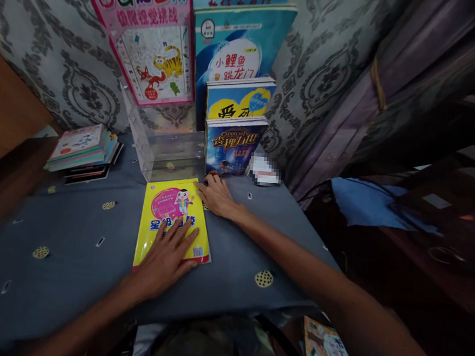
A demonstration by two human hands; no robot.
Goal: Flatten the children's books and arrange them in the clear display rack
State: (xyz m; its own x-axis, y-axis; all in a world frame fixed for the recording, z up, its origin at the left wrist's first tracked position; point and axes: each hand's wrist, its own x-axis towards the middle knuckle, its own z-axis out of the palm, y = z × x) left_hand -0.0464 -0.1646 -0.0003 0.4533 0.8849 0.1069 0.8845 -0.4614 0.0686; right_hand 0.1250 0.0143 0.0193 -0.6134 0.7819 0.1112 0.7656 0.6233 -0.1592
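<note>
A table (pixel 71 252) covered with a blue-grey cloth is being used as the surface for the things. At its far edge, a tiered clear display stand (pixel 169 150) is being filled on its right side with upright children's books, the front one a dark blue book (pixel 232 144); a pink activity book (pixel 150 34) is being leaned against the patterned wall behind. A stack of books (pixel 83 152) is lying at the far left of the table.

A yellow book (pixel 172 222) is lying flat on the table, just in front of the stand. It is being pressed down by the left hand (pixel 165 260), whose fingers (pixel 175 233) are spread and laid flat over its lower half. Its upper right corner is being touched by the right hand (pixel 217 195), whose fingers (pixel 203 189) are loosely curled and close together; whether the corner is being pinched cannot be told.
</note>
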